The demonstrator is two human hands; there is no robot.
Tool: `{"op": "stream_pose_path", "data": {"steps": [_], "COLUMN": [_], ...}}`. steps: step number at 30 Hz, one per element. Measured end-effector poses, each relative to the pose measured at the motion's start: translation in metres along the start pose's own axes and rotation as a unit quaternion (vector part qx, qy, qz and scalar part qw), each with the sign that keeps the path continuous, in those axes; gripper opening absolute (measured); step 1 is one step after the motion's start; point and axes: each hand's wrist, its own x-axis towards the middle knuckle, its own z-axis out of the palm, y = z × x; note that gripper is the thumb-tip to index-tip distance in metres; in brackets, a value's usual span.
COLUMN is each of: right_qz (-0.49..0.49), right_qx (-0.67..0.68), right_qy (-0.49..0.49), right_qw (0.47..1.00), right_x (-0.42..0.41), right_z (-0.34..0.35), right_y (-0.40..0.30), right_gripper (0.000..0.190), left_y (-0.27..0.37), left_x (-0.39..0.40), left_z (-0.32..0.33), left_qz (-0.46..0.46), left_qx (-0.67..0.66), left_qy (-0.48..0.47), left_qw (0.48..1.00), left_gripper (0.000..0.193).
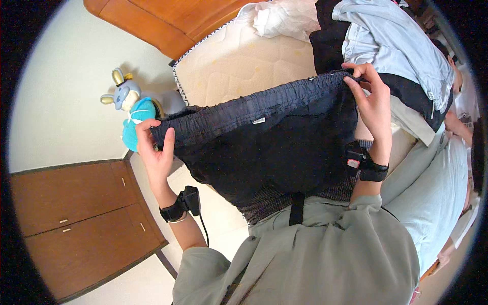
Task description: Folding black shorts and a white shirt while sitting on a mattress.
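A black garment with a gathered elastic waistband (244,110) is stretched between my two hands above my lap. My left hand (154,146) pinches the left end of the band between thumb and fingers. At the upper right, my right hand (370,97) grips the opposite end. A small white tag (259,121) shows just below the band. The dark cloth (282,160) hangs down over my legs, and its lower part lies close to my body. Whether it is trousers, shorts or a skirt cannot be told.
Beyond the garment lies a bare mattress (244,72) with a wooden headboard (164,23). Light blue clothing (392,49) and black cloth (329,42) are heaped at the right, near another person (463,95). A rabbit-like figure (131,106) stands left; a brown cabinet (87,221) is lower left.
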Motion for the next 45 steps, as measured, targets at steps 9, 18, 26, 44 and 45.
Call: {"op": "stream_pose_path", "data": {"steps": [9, 18, 26, 44, 45], "right_qz": [0.015, -0.002, -0.018, -0.008, -0.013], "right_qx": [0.086, 0.128, 0.207, 0.058, 0.049], "right_qy": [0.013, 0.025, 0.113, -0.196, -0.194], "right_qw": [0.996, 0.991, 0.972, 0.979, 0.98], "right_x": [0.002, 0.001, 0.0, -0.005, -0.004], "right_z": [-0.001, 0.002, -0.001, -0.011, -0.009], "right_y": [0.0, 0.005, -0.013, 0.0, 0.003], "right_gripper": [0.01, 0.011, 0.015, 0.055, 0.052], "left_y": [0.001, -0.007, 0.01, 0.026, 0.026], "left_x": [0.001, -0.004, -0.001, 0.004, 0.004], "left_z": [-0.01, 0.001, -0.006, -0.016, -0.015], "left_qz": [-0.066, -0.083, -0.064, -0.195, -0.196], "left_qx": [0.111, -0.112, -0.123, -0.195, -0.212], "left_qy": [-0.096, -0.082, 0.155, -0.27, -0.293], "left_qw": [0.987, 0.987, 0.978, 0.923, 0.911], "left_gripper": [0.026, 0.029, 0.026, 0.054, 0.056]}}
